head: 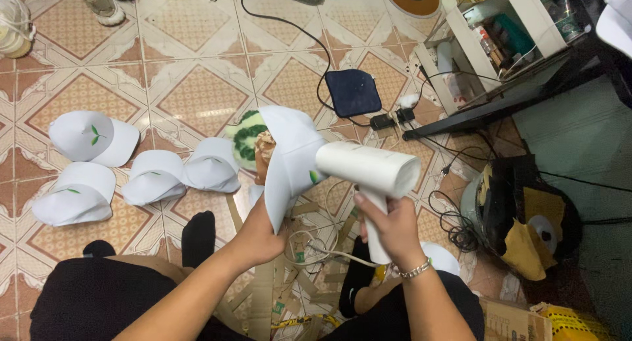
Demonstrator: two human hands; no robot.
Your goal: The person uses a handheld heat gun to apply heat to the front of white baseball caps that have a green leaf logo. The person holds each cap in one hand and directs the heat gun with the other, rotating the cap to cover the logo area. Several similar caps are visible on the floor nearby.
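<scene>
Matt cloth cap (289, 163), smooth plastic dryer (368, 170)

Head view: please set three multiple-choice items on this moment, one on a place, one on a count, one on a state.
1. Where do the spare white caps lie?
A. On the tiled floor
B. On the white shelf
C. In a box

2. How many caps lie there, apart from the one in hand?
A. Two
B. Four
C. Seven

3. What is the right hand doing?
A. Resting open on the knee
B. Gripping the handle of the white hair dryer
C. Holding scissors

Answers: 1 A, they sit on the tiles at the left. 2 B, four show there. 3 B, the fingers wrap the handle, the barrel at the held cap in the left hand.
</scene>
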